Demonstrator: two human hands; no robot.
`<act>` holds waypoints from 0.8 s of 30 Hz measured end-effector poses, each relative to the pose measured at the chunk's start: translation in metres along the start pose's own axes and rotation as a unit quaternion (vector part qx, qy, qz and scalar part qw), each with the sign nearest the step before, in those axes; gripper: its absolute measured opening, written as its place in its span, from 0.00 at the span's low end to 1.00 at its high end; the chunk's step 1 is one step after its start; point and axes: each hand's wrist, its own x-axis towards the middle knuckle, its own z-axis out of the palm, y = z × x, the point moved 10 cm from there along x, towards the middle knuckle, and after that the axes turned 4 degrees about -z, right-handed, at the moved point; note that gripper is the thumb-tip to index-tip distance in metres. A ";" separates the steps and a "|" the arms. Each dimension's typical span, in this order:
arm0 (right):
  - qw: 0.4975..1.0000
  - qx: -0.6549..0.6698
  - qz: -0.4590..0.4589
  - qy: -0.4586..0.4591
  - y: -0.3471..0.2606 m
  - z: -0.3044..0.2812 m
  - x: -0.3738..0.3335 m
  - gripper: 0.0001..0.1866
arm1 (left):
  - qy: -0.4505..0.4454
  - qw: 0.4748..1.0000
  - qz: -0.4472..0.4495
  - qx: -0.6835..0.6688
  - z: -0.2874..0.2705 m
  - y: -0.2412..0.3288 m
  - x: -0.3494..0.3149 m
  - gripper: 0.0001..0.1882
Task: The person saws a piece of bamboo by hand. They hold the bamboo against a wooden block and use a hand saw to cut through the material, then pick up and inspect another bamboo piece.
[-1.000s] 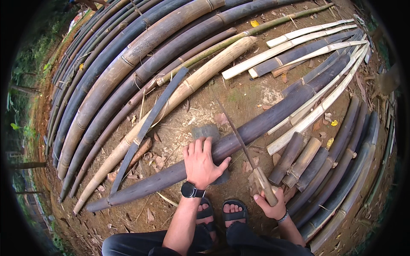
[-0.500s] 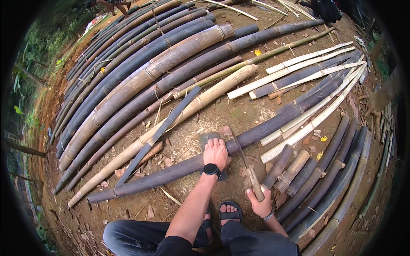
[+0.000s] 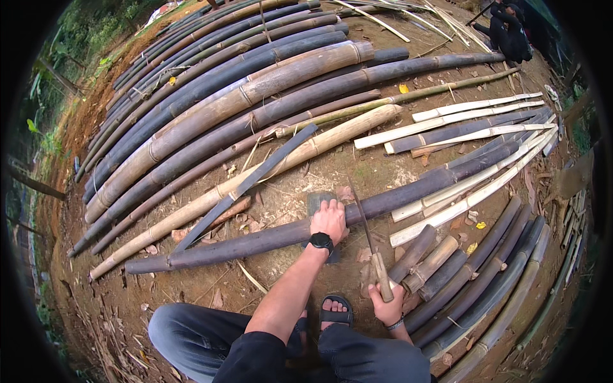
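A long dark bamboo pole (image 3: 252, 244) lies across the ground before me, propped on a dark grey block (image 3: 317, 202). My left hand (image 3: 329, 221), with a black watch at its wrist, is closed over the pole above this block. In my right hand (image 3: 387, 305) is the wooden handle of a hand saw (image 3: 366, 230); its thin blade crosses the pole just right of my left hand. The saw's teeth are too fine to make out. Behind the pole rests a pale bamboo pole (image 3: 255, 182), with a dark split strip (image 3: 274, 161) leaning over it.
Several thick bamboo poles (image 3: 211, 137) lie side by side at the far left. Pale split strips (image 3: 472, 207) fan out at the right. Short cut pieces (image 3: 431, 263) and longer dark poles (image 3: 491, 268) sit right of my hand. A person in dark clothes (image 3: 509, 35) is at the far right.
The view has shifted a little, and more of the person at the far right shows. Both hands keep their hold; the saw blade still lies across the pole in nearly the same place.
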 end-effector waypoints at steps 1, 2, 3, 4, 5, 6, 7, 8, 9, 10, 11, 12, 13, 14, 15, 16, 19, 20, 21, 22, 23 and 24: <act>1.000 -0.003 0.005 0.001 -0.001 -0.001 0.007 0.15 | 0.003 1.000 -0.006 -0.002 0.001 0.004 0.001 0.25; 1.000 -0.006 0.009 0.003 0.000 -0.002 0.017 0.15 | 0.018 1.000 -0.003 -0.002 -0.003 0.004 0.006 0.25; 0.996 0.055 0.075 0.003 0.023 0.002 0.035 0.15 | 0.019 1.000 0.005 -0.005 0.001 0.005 0.007 0.25; 0.995 0.056 0.077 0.024 0.023 0.004 0.049 0.15 | 0.020 1.000 0.007 -0.005 0.000 0.000 0.007 0.25; 0.998 0.023 0.055 0.013 0.016 0.011 0.037 0.15 | 0.010 1.000 0.015 -0.009 0.002 -0.003 0.004 0.24; 0.999 -0.007 0.032 -0.003 0.010 0.017 0.023 0.15 | 0.002 1.000 0.018 -0.012 0.001 -0.006 0.000 0.24; 0.999 -0.037 0.013 -0.012 0.014 0.012 0.004 0.15 | 0.003 1.000 0.017 -0.002 0.003 -0.007 -0.002 0.24; 0.999 0.025 0.018 -0.007 0.009 0.002 -0.013 0.15 | 0.011 1.000 0.011 0.009 0.004 -0.008 0.001 0.25; 1.000 0.024 -0.009 0.000 0.004 -0.005 -0.019 0.16 | 0.019 1.000 0.011 0.015 0.005 -0.004 0.001 0.25; 0.999 0.023 -0.035 0.006 0.000 -0.010 -0.020 0.16 | 0.026 0.999 0.010 0.021 0.006 -0.002 0.003 0.26; 1.000 0.027 -0.001 0.004 0.012 -0.005 -0.006 0.15 | 0.033 0.999 0.009 0.027 0.006 -0.001 0.004 0.26; 0.999 0.025 0.037 0.013 0.017 0.002 0.023 0.15 | 0.019 1.000 0.013 0.014 0.009 0.008 0.004 0.27; 0.997 0.028 0.074 0.024 0.023 0.006 0.038 0.15 | 0.007 1.000 0.018 0.005 0.006 0.010 0.003 0.27; 0.997 0.023 0.067 0.012 0.020 0.009 0.034 0.14 | -0.004 1.000 0.015 -0.001 0.001 0.003 0.001 0.27; 0.998 0.021 0.059 -0.008 0.017 0.015 0.024 0.14 | -0.009 1.000 0.017 0.016 0.002 -0.012 0.001 0.27; 0.998 0.018 0.055 -0.024 0.015 0.017 0.009 0.14 | -0.018 1.000 0.012 0.017 0.007 -0.021 -0.001 0.28; 0.999 0.020 -0.030 -0.021 -0.005 0.004 -0.039 0.16 | -0.024 0.999 0.000 0.024 0.005 -0.028 0.000 0.30; 0.999 0.003 -0.044 -0.019 -0.005 0.010 -0.035 0.16 | -0.017 1.000 -0.002 0.021 0.004 -0.025 0.001 0.30; 1.000 0.024 0.015 -0.009 0.015 0.013 -0.011 0.16 | -0.010 1.000 -0.003 0.017 0.003 -0.021 0.002 0.31; 0.996 0.050 0.076 0.003 0.015 0.023 0.020 0.15 | -0.005 1.000 -0.003 0.019 0.001 -0.021 0.003 0.31; 0.995 0.061 0.085 0.001 0.015 0.026 0.032 0.15 | -0.023 0.999 -0.002 0.023 0.005 -0.025 0.009 0.30; 0.998 0.037 0.043 -0.002 0.009 0.024 0.032 0.15 | -0.016 0.999 -0.002 0.029 -0.002 -0.026 0.016 0.30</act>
